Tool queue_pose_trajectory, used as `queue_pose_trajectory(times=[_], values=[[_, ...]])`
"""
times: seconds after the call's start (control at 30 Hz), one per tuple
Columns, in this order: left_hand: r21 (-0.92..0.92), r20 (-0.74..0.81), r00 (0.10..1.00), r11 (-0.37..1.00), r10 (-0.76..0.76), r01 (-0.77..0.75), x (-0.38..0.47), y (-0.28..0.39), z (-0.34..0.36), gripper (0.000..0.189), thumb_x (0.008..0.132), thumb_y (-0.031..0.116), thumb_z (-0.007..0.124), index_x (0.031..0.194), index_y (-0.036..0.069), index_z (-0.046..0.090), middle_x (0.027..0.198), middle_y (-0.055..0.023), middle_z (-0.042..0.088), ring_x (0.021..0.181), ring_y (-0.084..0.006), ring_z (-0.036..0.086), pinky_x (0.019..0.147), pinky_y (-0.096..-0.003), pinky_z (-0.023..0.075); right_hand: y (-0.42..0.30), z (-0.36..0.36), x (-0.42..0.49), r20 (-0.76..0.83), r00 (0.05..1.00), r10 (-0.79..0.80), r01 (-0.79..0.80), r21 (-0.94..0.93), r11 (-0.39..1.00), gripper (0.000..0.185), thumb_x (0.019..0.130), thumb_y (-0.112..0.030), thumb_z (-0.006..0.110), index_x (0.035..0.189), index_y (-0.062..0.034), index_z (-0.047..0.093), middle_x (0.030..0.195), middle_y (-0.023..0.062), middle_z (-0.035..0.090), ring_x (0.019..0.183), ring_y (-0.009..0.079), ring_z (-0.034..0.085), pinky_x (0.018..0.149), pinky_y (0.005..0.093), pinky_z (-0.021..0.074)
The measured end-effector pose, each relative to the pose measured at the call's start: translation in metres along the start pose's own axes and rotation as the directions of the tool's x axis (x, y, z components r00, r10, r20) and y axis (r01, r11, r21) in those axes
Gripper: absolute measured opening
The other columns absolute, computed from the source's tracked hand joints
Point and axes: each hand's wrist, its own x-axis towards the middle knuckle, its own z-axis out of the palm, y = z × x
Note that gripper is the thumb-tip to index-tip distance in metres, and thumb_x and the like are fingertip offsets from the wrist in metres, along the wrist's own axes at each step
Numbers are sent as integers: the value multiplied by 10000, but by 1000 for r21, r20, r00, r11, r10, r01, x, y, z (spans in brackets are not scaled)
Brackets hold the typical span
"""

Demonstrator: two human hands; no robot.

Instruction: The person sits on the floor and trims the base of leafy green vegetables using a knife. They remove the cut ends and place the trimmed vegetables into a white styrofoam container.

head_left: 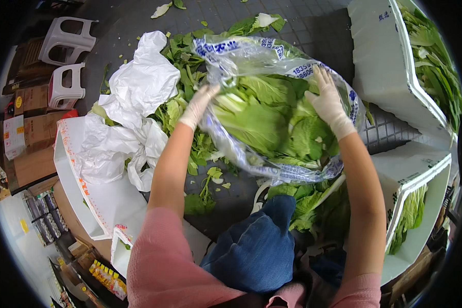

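Note:
A large clear plastic bag printed with blue writing lies wide at its mouth before me. Leafy greens with broad leaves and pale stalks fill it. My left hand, in a thin whitish glove, grips the bag's left rim. My right hand, gloved alike, has its fingers spread against the inner right side of the bag, beside the leaves. Its thumb points toward the greens. Some leaves look blurred, and the bag's underside is hidden.
Loose greens and trimmings litter the dark tiled floor. Crumpled white plastic lies at left over a white foam box. At right stand foam boxes holding greens. White plastic stools are farther left.

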Motion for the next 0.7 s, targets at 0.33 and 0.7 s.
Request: queue_pose_trajectory(times=[0.33,0.7], values=[[342,-97,987,936,128,-88,-109,-33,55,286,844,254,649,963,-6,667,832,-147,678,699,-213,622,673,-324,478,5,8,15,59,995,75,-70,-89,994,869,744,-300,715,1441,-74,249,1499,174,227,1393,341,185,1132,362,219],[873,-148,635,402,759,-277,-153,67,78,423,716,179,749,1087,52,589,1004,-129,634,928,-284,585,876,-430,415,-51,10,21,-10,951,308,-309,-24,951,689,786,-279,667,1337,7,369,1392,184,399,1273,361,383,1056,389,346]])
